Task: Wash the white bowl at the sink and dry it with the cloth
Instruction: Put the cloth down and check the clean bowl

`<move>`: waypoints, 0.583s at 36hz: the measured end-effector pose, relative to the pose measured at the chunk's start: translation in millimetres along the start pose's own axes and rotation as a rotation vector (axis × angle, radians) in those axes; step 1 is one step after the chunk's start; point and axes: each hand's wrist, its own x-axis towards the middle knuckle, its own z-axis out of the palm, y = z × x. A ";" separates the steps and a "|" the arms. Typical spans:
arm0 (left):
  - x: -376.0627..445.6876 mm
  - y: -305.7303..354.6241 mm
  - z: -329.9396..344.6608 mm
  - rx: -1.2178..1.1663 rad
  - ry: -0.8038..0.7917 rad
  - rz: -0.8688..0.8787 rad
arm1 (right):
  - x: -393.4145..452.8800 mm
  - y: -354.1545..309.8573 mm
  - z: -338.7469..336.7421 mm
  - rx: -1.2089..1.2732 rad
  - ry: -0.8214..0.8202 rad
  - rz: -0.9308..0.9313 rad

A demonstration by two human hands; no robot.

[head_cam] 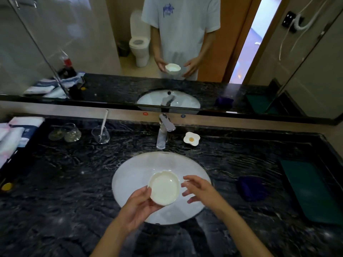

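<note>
The white bowl (pixel 164 187) is held above the oval white sink (pixel 130 175), tilted slightly toward me. My left hand (pixel 138 206) grips it from below at its near left rim. My right hand (pixel 199 188) hovers just right of the bowl with fingers spread, not touching it. A dark purple cloth (pixel 252 189) lies crumpled on the counter right of the sink. The chrome tap (pixel 163 132) stands behind the basin; no water is visible running.
A small white flower-shaped dish (pixel 191 139) sits right of the tap. Glass cups (pixel 101 134) and glass jars (pixel 65 134) stand at the back left, folded towels (pixel 16 134) at far left. A green tray (pixel 311 190) lies at the right. A mirror spans the wall behind.
</note>
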 end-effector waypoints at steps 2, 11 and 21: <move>-2.4 8.4 -5.2 0.036 -0.011 -0.007 | -1.0 -1.4 20.2 0.084 -0.026 0.001; -10.4 38.7 -31.8 0.177 -0.078 -0.109 | -4.1 8.9 75.2 0.279 0.065 -0.017; -8.7 46.2 -45.7 0.452 -0.011 -0.167 | -18.3 24.7 97.7 0.325 0.175 -0.029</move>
